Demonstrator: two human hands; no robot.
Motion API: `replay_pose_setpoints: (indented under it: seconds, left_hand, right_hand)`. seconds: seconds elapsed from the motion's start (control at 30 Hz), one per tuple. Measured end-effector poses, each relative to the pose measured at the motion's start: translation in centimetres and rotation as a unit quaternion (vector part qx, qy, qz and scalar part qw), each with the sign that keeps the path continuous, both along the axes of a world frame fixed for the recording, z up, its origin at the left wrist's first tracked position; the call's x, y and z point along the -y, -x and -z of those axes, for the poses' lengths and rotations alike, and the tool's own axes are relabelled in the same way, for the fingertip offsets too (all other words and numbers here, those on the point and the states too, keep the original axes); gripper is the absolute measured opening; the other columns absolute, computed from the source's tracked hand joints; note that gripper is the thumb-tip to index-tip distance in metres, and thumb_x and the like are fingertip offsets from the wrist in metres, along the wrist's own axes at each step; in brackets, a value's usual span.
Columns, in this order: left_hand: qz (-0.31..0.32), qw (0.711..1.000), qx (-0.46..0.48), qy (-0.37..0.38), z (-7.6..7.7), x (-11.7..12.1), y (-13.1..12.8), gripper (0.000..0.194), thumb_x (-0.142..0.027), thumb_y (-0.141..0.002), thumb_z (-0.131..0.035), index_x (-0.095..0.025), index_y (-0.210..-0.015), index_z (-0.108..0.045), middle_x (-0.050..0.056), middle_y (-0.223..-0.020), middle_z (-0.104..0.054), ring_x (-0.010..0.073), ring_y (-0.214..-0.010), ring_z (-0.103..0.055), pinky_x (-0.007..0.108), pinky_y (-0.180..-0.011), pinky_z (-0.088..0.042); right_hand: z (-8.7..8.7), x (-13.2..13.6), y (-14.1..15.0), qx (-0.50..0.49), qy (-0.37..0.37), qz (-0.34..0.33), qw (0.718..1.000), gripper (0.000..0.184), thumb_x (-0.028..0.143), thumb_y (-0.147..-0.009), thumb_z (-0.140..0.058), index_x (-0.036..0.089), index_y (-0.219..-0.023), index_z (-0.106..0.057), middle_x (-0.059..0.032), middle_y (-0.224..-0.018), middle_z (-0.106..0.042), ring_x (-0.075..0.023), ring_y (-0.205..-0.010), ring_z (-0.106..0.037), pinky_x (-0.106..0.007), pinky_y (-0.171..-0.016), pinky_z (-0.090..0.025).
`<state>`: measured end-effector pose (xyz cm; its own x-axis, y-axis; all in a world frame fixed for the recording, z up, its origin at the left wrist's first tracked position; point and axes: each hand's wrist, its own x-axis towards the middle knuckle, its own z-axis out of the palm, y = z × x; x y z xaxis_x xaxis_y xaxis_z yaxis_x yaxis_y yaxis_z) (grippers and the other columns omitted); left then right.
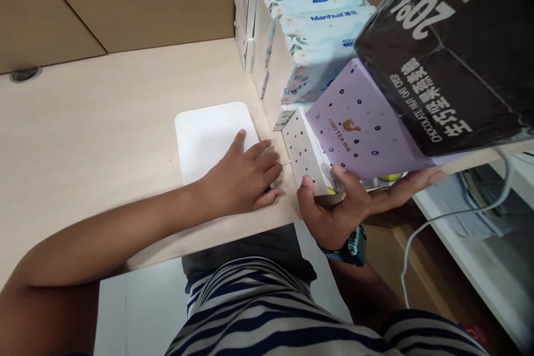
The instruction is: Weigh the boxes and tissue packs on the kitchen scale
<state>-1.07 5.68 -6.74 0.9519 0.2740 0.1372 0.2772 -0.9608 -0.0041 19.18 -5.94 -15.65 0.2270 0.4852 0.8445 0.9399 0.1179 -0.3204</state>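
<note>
My left hand (246,178) rests palm down over the right side of a thin white rounded pad (208,128). Its fingers curve over the pad's edge, hiding whatever lies beneath; a short thin white piece shows beyond the fingertips. My right hand (337,203), a dark digital watch (354,247) at its wrist, grips the near edge of a dotted white box (306,150). Thumb and index finger press on that box, the other fingers stretching along its underside. A purple dotted panel (354,117) slants above it, with yellow-green bits showing below.
A black snack carton (454,55) leans over the purple panel. Tissue packs (329,39) are stacked behind, beside a white box (246,11). A grey cable (442,211) hangs at right before a white shelf (467,261). The desk (104,133) ends close to my body.
</note>
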Motion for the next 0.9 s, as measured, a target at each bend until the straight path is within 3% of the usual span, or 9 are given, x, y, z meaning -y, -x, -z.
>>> replay_pose_setpoints:
  seconds: [0.07, 0.2, 0.3, 0.47, 0.6, 0.77, 0.83, 0.9]
  left_hand:
    - [0.003, 1.000, 0.000, 0.003, 0.0, 0.1, 0.0, 0.051, -0.044, -0.119, -0.044, -0.008, -0.138, -0.075, 0.022, -0.146, -0.077, 0.0470, -0.148, -0.064, 0.083, -0.122, -0.045]
    - [0.010, 1.000, 0.006, 0.010, -0.2, 0.1, 0.4, 0.049, -0.041, -0.118, -0.045, -0.007, -0.137, -0.075, 0.020, -0.139, -0.080, 0.0485, -0.150, -0.063, 0.085, -0.120, -0.046]
    - [0.017, 1.000, 0.013, 0.013, -0.5, 0.0, 0.9, 0.049, -0.040, -0.119, -0.043, -0.006, -0.136, -0.074, 0.020, -0.138, -0.081, 0.0485, -0.149, -0.064, 0.086, -0.119, -0.048]
    - [0.014, 1.000, 0.021, 0.002, -0.8, 0.0, 1.3, 0.050, -0.042, -0.119, -0.042, -0.008, -0.136, -0.073, 0.021, -0.139, -0.080, 0.0464, -0.147, -0.067, 0.085, -0.119, -0.050]
    - [0.009, 0.999, 0.035, -0.025, -0.6, 0.2, 1.3, 0.051, -0.044, -0.119, -0.041, -0.009, -0.133, -0.075, 0.021, -0.138, -0.080, 0.0451, -0.143, -0.070, 0.083, -0.116, -0.054]
    - [0.000, 0.998, 0.043, -0.040, -0.6, 0.4, 1.2, 0.047, -0.042, -0.118, -0.045, -0.011, -0.130, -0.078, 0.020, -0.146, -0.078, 0.0431, -0.141, -0.071, 0.076, -0.120, -0.055]
    - [0.002, 0.998, 0.042, -0.047, -0.6, 0.2, 1.2, 0.044, -0.041, -0.117, -0.048, -0.012, -0.130, -0.079, 0.018, -0.148, -0.077, 0.0413, -0.142, -0.071, 0.073, -0.124, -0.053]
    - [0.002, 0.997, 0.038, -0.065, -0.6, 0.0, 1.3, 0.042, -0.041, -0.116, -0.049, -0.015, -0.129, -0.079, 0.017, -0.150, -0.076, 0.0409, -0.144, -0.070, 0.074, -0.125, -0.053]
  right_hand:
    - [0.0, -0.1, -0.3, 0.052, -0.046, 0.013, 0.998, 0.060, 0.024, -0.080, -0.083, 0.028, -0.136, -0.063, -0.0061, -0.192, -0.008, -0.0550, -0.178, -0.003, -0.094, -0.133, -0.005]
    - [0.0, -0.2, -0.6, 0.069, -0.056, 0.008, 0.996, 0.067, 0.024, -0.081, -0.082, 0.028, -0.145, -0.063, -0.0070, -0.194, -0.006, -0.0504, -0.179, -0.009, -0.088, -0.136, -0.014]
    - [0.0, -0.1, -0.9, 0.087, -0.054, 0.007, 0.995, 0.080, 0.029, -0.085, -0.082, 0.032, -0.160, -0.056, -0.0085, -0.194, -0.007, -0.0518, -0.179, -0.007, -0.091, -0.133, -0.012]
    - [0.3, 0.1, -1.7, 0.124, -0.050, -0.007, 0.991, 0.095, 0.044, -0.097, -0.070, 0.038, -0.180, -0.026, -0.0081, -0.195, 0.000, -0.0507, -0.180, 0.003, -0.097, -0.127, -0.010]
    - [0.5, 0.2, -1.7, 0.135, -0.031, -0.013, 0.990, 0.087, 0.040, -0.097, -0.071, 0.037, -0.177, -0.036, -0.0115, -0.194, 0.006, -0.0533, -0.179, 0.003, -0.098, -0.124, -0.012]
    - [0.0, 0.4, 0.0, 0.094, -0.009, -0.001, 0.996, 0.088, 0.029, -0.094, -0.071, 0.045, -0.175, -0.038, -0.0046, -0.195, 0.006, -0.0523, -0.179, 0.000, -0.098, -0.126, -0.012]
    - [0.3, 0.1, 0.2, 0.074, -0.023, -0.003, 0.997, 0.098, 0.037, -0.093, -0.071, 0.046, -0.180, -0.026, -0.0029, -0.195, 0.007, -0.0500, -0.180, 0.001, -0.095, -0.129, -0.012]
    - [0.8, -0.3, -0.8, 0.051, -0.089, -0.023, 0.994, 0.110, 0.054, -0.092, -0.069, 0.046, -0.182, -0.006, -0.0012, -0.194, 0.008, -0.0455, -0.181, 0.006, -0.091, -0.133, -0.011]
